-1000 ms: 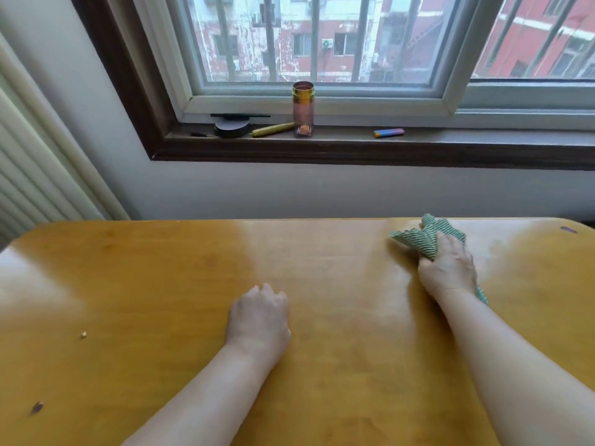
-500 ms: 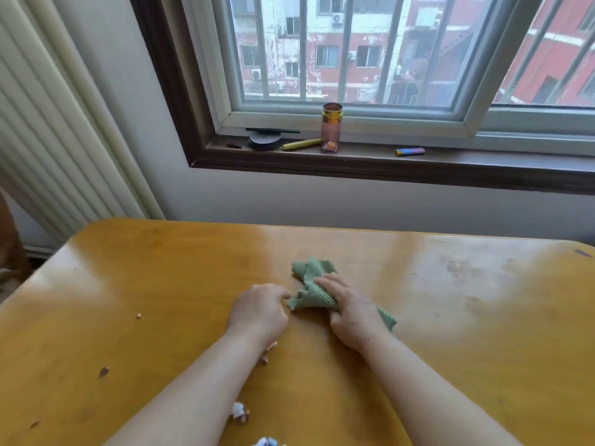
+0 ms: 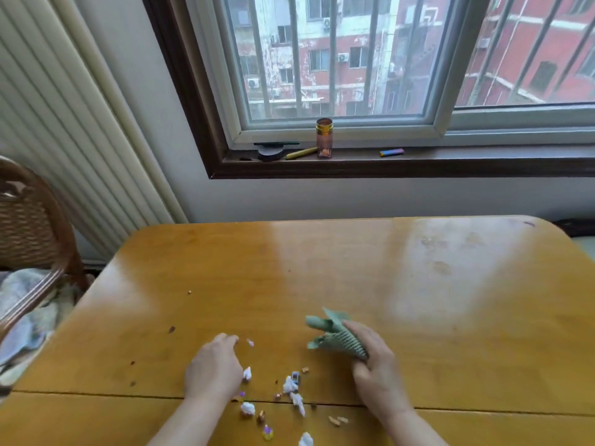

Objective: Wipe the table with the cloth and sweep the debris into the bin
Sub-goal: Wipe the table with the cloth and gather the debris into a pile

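My right hand [image 3: 375,365] grips a bunched green ribbed cloth [image 3: 331,336] and presses it on the yellow wooden table [image 3: 370,284], near the front middle. My left hand [image 3: 212,370] rests on the table to the left of it, fingers loosely curled, holding nothing. Between and below the hands lies a pile of debris [image 3: 289,394]: white paper scraps, small brown and purple bits. A few loose crumbs [image 3: 189,292] lie farther left. No bin is in view.
A wicker chair [image 3: 35,233] with fabric on its seat stands at the table's left edge. On the windowsill [image 3: 386,162] stand an amber jar [image 3: 324,138], a black compact, a yellow pen and a small coloured lighter. Smudges mark the table's far right.
My right hand has dragged the cloth from the far right of the table to the front middle. The view has tilted down, showing a debris pile by my hands.
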Demonstrator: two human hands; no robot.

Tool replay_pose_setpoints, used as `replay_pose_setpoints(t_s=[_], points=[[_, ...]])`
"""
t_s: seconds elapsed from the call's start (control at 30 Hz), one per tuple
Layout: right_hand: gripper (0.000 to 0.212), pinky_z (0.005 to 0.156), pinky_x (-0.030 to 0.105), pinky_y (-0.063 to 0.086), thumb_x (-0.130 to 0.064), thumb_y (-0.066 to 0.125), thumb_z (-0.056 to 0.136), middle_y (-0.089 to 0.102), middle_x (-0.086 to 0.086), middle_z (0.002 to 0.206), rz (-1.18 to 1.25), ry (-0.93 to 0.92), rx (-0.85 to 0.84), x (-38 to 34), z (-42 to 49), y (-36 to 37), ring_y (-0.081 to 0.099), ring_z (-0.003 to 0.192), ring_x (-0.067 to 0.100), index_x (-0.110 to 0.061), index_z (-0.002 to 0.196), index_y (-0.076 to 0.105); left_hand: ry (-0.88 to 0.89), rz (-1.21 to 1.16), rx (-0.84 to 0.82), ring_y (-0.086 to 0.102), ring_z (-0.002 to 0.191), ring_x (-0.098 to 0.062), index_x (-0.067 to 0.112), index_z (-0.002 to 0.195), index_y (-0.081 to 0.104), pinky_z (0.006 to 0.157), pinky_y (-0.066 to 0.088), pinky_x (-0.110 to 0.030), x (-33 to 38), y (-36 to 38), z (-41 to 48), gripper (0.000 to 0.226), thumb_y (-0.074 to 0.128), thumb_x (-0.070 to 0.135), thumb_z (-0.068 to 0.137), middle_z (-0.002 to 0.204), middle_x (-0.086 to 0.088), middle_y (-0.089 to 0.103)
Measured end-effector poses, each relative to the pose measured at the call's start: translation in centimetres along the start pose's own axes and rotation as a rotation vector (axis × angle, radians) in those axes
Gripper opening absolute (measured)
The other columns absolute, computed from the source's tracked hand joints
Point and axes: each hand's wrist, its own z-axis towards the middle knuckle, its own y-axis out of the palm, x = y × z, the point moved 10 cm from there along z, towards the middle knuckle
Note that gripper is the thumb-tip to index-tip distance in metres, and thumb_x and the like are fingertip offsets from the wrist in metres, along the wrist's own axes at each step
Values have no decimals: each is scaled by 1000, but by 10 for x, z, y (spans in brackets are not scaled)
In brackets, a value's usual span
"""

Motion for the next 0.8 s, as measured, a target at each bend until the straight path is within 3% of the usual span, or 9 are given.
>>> replay_pose_setpoints(t_s=[0.07,0.13,0.23,0.33,0.4,0.5,0.57,0.67,0.8], points=[[62,110,34,30,-6,42,64,55,5,130,-103,137,152,38,-7,-47,46,124,22,-19,123,55,-53,60,-25,52,119,-17,26,134,48,91,46,-32,-23,6,-14,47,28,11,94,138,10,48],[60,111,32,23,-1,50,70,48,11,137,-249,207,160,52,-22,-60,39,131,26,-12,129,48,-69,95,-73,39,134,-16,25,141,40,102,42,-32,-35,15,-30,49,28,11,95,150,7,35],[68,112,31,20,5,56,65,46,6,139,-344,111,53,29,-49,-14,37,132,25,-16,130,48,-6,142,-152,15,145,-16,20,148,24,111,34,-32,-31,27,-45,55,30,7,94,158,1,12],[70,107,28,34,-2,56,52,58,4,127,-302,32,-3,0,-75,44,53,119,24,-17,120,58,28,162,-182,9,146,-18,19,150,17,112,32,-32,-28,26,-45,61,34,3,93,159,-2,5],[70,105,29,37,-5,53,53,58,-1,127,-247,-7,-58,-23,-88,76,51,120,17,-21,120,58,46,188,-188,9,147,-19,19,150,16,111,33,-31,-29,27,-44,63,39,4,93,159,-3,4],[67,106,7,16,-8,40,64,47,-6,135,-70,37,-106,-42,-93,85,37,128,7,-25,128,50,96,220,-201,7,147,-20,17,150,14,107,37,-30,-27,32,-45,65,46,11,94,159,-4,2],[67,104,2,14,-6,38,62,51,1,132,-4,89,10,-34,-82,55,41,125,11,-20,125,53,108,232,-211,6,147,-19,18,150,12,104,40,-29,-29,32,-44,68,49,10,93,160,-3,0],[60,107,17,21,-1,43,67,53,7,131,-145,157,172,0,-73,1,43,125,23,-13,125,52,117,250,-221,6,147,-17,20,151,11,104,40,-29,-32,31,-43,72,52,12,93,160,-2,0],[67,109,36,30,11,56,62,54,11,131,-355,131,91,8,-91,18,45,125,30,-11,125,53,129,263,-224,7,147,-19,19,151,11,103,40,-29,-32,34,-42,71,51,12,93,159,-4,1]])
